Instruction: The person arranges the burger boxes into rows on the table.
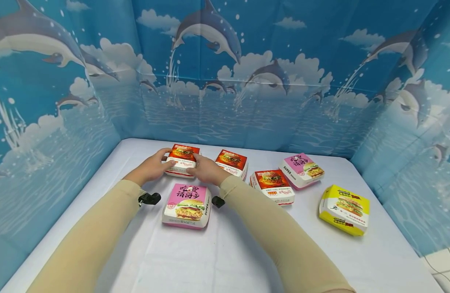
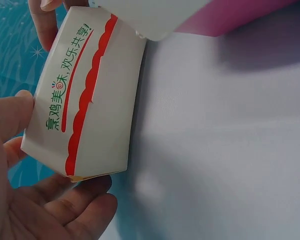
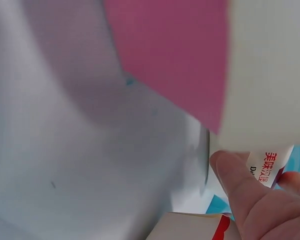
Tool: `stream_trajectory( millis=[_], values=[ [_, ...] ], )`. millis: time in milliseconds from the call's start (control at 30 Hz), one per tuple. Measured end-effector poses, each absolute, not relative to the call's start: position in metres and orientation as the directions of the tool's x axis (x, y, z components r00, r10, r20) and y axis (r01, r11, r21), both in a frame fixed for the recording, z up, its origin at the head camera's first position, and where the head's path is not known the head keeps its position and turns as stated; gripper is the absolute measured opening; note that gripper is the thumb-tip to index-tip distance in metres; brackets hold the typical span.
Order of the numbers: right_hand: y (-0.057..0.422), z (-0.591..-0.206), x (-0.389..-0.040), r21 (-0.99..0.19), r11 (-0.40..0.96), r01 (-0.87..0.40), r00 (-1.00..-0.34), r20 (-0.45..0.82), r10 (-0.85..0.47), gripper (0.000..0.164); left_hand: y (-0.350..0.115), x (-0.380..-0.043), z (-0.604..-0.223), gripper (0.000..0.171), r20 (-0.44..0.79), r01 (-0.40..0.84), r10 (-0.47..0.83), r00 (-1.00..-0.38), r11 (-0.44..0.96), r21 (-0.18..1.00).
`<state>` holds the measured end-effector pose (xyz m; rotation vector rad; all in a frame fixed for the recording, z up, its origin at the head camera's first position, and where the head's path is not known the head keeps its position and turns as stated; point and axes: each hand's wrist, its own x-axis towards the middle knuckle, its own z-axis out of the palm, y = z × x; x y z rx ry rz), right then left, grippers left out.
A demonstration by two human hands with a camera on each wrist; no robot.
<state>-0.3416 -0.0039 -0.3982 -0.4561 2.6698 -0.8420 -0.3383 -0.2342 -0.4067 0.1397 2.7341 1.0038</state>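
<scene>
Gripping a red-topped burger box point(image 1: 182, 160) between left hand point(image 1: 154, 166) and right hand point(image 1: 209, 169), at the worktop's point(image 1: 188, 260) far left, beyond a pink-topped box point(image 1: 188, 205). Probably light, springy-stiff, crushable, slightly slick; best held low by opposite walls, without squeezing. Apparently smooth printed card, folded into an angled clamshell with scalloped red trim.

“美味汉堡” on held box point(image 3: 264, 162)

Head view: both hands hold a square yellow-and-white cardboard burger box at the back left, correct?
Wrong colour: the head view shows the left hand and right hand holding a square red-and-white cardboard burger box at the back left.
</scene>
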Motion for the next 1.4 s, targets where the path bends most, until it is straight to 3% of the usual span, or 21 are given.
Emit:
stream_trajectory(
  millis=[600,1400],
  values=[
    [0.019,-0.395,-0.338,-0.658,0.718,-0.228,-0.931,-0.069,-0.36,0.071,-0.217,-0.334,-0.398,0.073,-0.114,0.061,0.18,-0.977,0.747,0.662],
    [0.038,-0.396,-0.332,-0.683,0.702,-0.199,-0.957,-0.019,-0.29,0.063,-0.198,-0.333,-0.392,0.069,-0.113,0.067,0.199,-0.974,0.72,0.69]
  ],
)
